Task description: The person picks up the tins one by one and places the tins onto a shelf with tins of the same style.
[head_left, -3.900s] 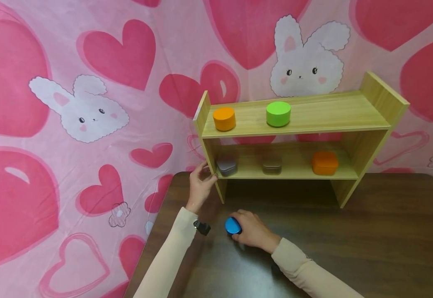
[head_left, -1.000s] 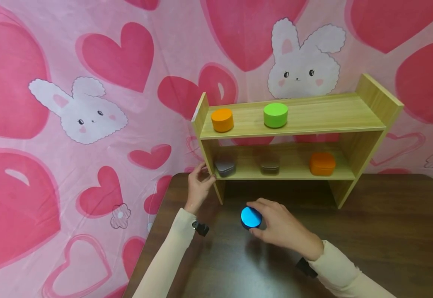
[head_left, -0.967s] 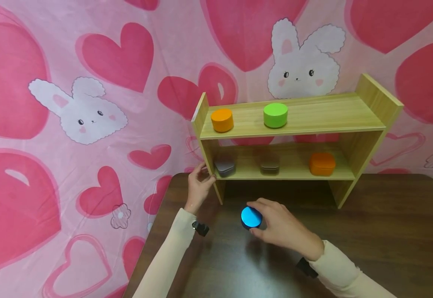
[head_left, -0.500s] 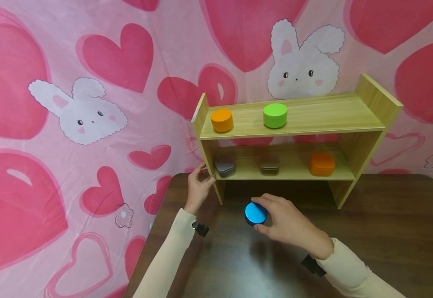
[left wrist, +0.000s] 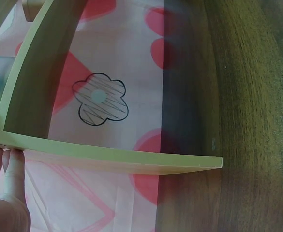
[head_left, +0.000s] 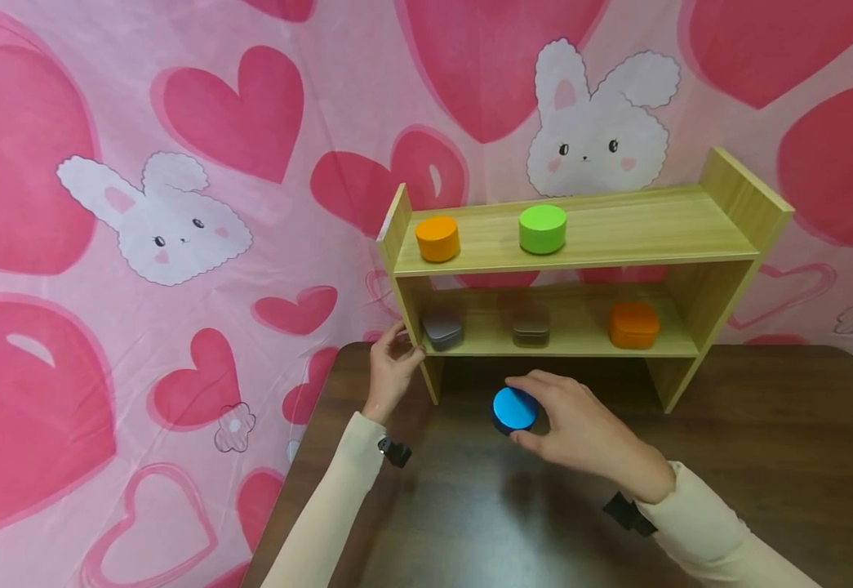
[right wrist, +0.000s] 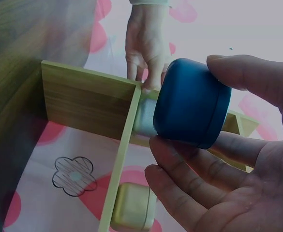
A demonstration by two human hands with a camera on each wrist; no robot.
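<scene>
My right hand grips a round blue tin by its side, thumb on one side and fingers on the other, above the table in front of the shelf. In the right wrist view the tin shows its lid seam near the palm. My left hand pinches the left side panel of the small wooden shelf. In the left wrist view its fingers lie against the panel's outer face, with the thumb over the inner side at the left edge.
On the upper board stand an orange round tin and a green one. The lower board bears a grey tin, a small silvery tin and an orange squarish tin. A patterned pink cloth hangs behind the dark wooden table.
My right hand has lifted the blue tin off the table and carried it right and toward the shelf. The left hand keeps its hold on the side panel.
</scene>
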